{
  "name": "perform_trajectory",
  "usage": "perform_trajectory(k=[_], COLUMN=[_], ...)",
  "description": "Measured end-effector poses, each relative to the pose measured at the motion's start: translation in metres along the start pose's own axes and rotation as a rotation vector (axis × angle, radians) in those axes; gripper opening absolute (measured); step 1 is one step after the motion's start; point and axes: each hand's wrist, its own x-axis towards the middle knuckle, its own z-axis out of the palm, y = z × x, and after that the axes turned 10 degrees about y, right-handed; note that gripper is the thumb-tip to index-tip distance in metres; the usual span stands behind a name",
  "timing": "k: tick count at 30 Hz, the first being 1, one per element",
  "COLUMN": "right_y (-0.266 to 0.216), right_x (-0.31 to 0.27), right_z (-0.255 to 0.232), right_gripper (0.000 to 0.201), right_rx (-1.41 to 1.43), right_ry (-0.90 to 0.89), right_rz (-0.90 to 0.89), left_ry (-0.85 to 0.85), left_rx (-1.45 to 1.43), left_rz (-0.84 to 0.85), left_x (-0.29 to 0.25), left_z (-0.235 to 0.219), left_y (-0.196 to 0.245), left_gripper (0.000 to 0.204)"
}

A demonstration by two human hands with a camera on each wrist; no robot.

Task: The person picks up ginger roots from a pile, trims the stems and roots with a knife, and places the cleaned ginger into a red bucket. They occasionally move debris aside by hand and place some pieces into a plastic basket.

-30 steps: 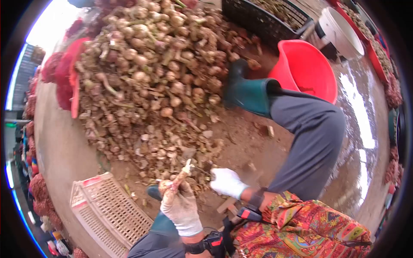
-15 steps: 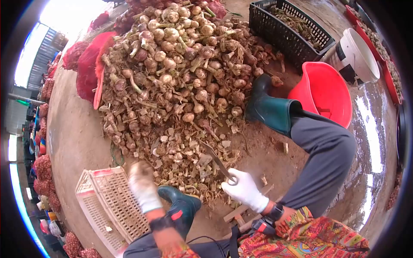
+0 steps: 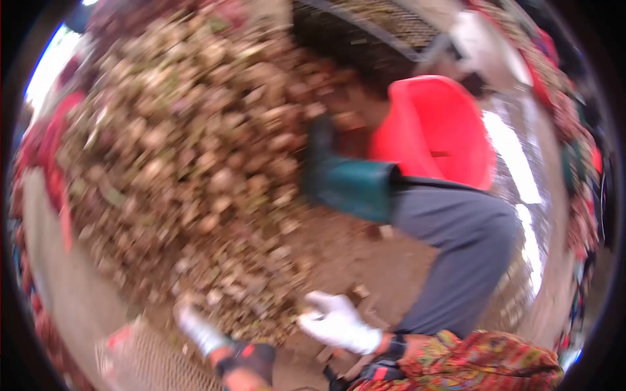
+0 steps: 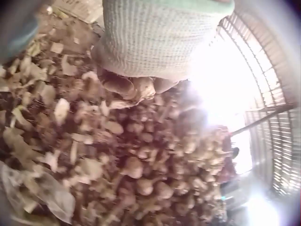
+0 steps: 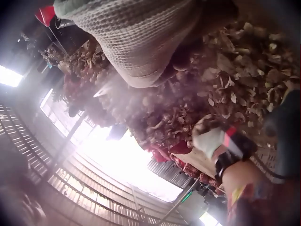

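Observation:
In the head view my gloved left hand (image 3: 199,326) is low over the near left edge of a heap of garlic-like bulbs (image 3: 208,176), blurred. The left wrist view shows its curled fingers (image 4: 119,86) at a pale papery piece (image 4: 145,88); whether they grip it I cannot tell. My right hand (image 3: 340,324), in a white glove, is held to the right of the scraps, fingers curled. Past that glove (image 5: 136,42), the right wrist view shows a bright pointed blade (image 5: 104,89); its handle is hidden in the hand.
A pale plastic basket (image 3: 140,355) lies at the lower left. A red tub (image 3: 450,140) stands beyond the right knee, with a dark crate (image 3: 358,39) and a whitish bucket (image 3: 489,49) behind. A green boot (image 3: 355,186) borders the heap. Wet floor shines at the right.
The bulb my left hand held a second ago is no longer visible there. From beside the basket, that hand has moved to the heap's near edge. The head view has shifted and blurred.

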Motion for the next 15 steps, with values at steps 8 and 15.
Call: perform_trajectory(k=[8, 15], right_y=[0.046, -0.007], right_x=[0.009, 0.005], right_z=[0.007, -0.032], right_gripper=[0.053, 0.015], right_rx=[0.399, 0.615], right_ry=[0.068, 0.110], right_rz=[0.105, 0.372], left_ry=[-0.467, -0.370], left_rx=[-0.290, -0.214], left_rz=[-0.071, 0.048], left_x=[-0.147, -0.047], left_z=[0.177, 0.167], left_y=[0.225, 0.202], left_gripper=[0.023, 0.047])
